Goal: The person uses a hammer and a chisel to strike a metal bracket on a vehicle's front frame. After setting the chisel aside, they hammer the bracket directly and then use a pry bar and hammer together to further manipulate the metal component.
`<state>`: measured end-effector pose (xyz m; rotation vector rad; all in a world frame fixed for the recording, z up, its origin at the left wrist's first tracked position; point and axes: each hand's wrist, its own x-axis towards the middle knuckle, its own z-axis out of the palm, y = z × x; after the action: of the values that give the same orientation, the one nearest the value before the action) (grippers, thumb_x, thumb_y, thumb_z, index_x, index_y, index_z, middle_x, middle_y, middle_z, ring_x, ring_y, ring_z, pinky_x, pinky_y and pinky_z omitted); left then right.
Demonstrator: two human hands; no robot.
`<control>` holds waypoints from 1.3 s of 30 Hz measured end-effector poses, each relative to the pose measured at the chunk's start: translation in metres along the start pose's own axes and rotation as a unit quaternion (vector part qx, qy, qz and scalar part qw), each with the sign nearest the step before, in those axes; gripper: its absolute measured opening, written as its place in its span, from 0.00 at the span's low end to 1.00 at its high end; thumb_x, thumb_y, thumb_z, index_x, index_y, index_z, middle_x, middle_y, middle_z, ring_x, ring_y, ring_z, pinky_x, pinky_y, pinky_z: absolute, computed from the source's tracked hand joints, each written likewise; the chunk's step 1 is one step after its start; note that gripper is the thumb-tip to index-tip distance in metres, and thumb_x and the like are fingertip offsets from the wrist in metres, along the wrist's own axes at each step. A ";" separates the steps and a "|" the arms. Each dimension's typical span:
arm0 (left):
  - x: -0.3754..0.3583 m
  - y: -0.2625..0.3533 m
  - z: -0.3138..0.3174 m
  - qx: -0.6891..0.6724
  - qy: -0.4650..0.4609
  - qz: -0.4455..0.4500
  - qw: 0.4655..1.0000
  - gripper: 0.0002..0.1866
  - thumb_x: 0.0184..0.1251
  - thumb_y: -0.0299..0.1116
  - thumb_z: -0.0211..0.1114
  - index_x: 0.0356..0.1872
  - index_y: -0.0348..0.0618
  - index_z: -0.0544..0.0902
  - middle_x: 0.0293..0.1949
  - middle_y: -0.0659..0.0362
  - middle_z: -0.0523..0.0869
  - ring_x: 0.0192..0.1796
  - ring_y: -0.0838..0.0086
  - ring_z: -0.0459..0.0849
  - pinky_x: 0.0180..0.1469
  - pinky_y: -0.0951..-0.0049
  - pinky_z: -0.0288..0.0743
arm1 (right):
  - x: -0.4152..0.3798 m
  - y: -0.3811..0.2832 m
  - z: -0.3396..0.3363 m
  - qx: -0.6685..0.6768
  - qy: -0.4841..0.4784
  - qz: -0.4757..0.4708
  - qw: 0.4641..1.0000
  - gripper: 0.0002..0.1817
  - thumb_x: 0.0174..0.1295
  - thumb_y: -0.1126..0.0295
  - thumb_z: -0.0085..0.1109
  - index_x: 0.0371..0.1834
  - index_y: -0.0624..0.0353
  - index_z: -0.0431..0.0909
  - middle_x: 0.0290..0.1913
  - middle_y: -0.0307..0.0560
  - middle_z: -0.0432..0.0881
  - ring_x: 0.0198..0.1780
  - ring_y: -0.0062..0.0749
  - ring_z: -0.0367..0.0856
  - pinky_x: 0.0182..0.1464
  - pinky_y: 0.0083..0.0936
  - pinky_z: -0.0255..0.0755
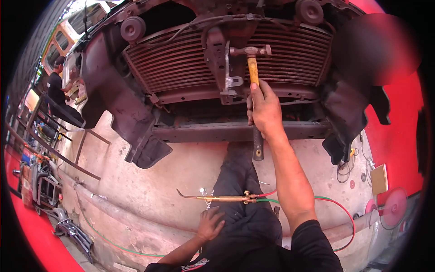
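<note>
My right hand [263,108] is wrapped round the handle of a hammer [253,68] with a yellow and black grip. The hammer head overlaps the front of the car's radiator [290,56], its left face close to a metal bracket [227,68] on the upright centre support [215,59]. My left hand [210,224] rests on my thigh, fingers spread and holding nothing. Across my legs lies a brass gas torch [226,198] with a bent tip pointing left and red and green hoses at its right end.
Dark plastic panels [129,97] hang at both sides of the car front, above a lower crossbeam [204,133]. A person [56,90] sits at far left near a metal frame [59,140]. Hoses [349,217] curve over the floor at right, near a round pinkish disc [394,206].
</note>
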<state>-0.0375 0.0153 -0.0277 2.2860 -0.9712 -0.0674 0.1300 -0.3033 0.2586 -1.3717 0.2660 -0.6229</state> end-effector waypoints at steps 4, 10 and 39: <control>0.002 0.001 -0.001 -0.001 0.001 -0.004 1.000 0.21 0.68 0.44 0.65 0.58 0.49 0.82 0.66 0.48 0.76 0.65 0.50 0.73 0.68 0.50 0.63 | -0.002 0.009 -0.010 -0.040 -0.040 0.027 0.998 0.19 0.80 0.56 0.48 0.61 0.59 0.76 0.22 0.35 0.71 0.16 0.18 0.68 0.17 0.21 0.65; 0.001 0.003 -0.003 -0.005 -0.003 -0.008 1.000 0.20 0.69 0.44 0.65 0.59 0.50 0.81 0.66 0.48 0.75 0.67 0.51 0.72 0.68 0.49 0.62 | -0.009 0.015 -0.010 -0.018 -0.045 0.062 0.997 0.19 0.80 0.58 0.48 0.61 0.61 0.76 0.22 0.36 0.71 0.15 0.18 0.67 0.17 0.21 0.64; 0.033 0.027 -0.006 -0.155 0.053 -0.094 0.982 0.24 0.71 0.46 0.64 0.62 0.41 0.79 0.60 0.47 0.81 0.65 0.50 0.77 0.70 0.52 0.64 | -0.135 0.091 -0.106 -0.091 0.012 0.052 0.994 0.25 0.80 0.52 0.47 0.68 0.60 0.70 0.24 0.36 0.73 0.18 0.18 0.70 0.20 0.19 0.65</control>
<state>-0.0285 -0.0174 -0.0010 2.0619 -0.6375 -0.1630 -0.0117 -0.3093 0.1257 -1.5151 0.4192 -0.5382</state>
